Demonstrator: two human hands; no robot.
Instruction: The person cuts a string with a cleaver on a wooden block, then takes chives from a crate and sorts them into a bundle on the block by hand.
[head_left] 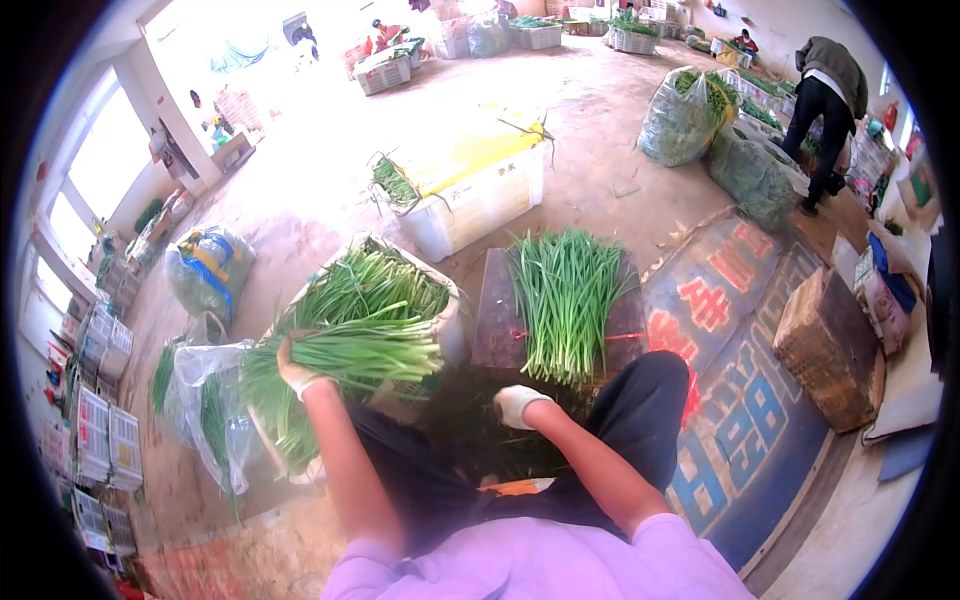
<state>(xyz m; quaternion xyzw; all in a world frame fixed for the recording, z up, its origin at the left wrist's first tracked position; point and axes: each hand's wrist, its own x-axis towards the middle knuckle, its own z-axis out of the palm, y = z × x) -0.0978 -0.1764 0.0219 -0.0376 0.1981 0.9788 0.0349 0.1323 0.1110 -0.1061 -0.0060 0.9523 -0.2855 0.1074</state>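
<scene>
Gloved in white, my left hand (pixel 296 371) is wrapped round a bundle of long green stalks (pixel 365 350), held over a basket (pixel 455 335) of more stalks. My right hand (pixel 518 405), also gloved, is curled just in front of a dark wooden block (pixel 492 312); its fingers are too small to make out well. On that block lies a spread pile of green stalks (pixel 567 300), pale ends toward me. A red tie (pixel 625 336) shows at the pile's side, on the block.
Beyond the basket stands a white crate (pixel 490 205) with a yellow cover. Plastic bags of greens (pixel 208 270) are at the left. A wooden box (pixel 828 340) stands right, beside a painted mat (pixel 720 380). A person (pixel 828 90) bends over at the upper right.
</scene>
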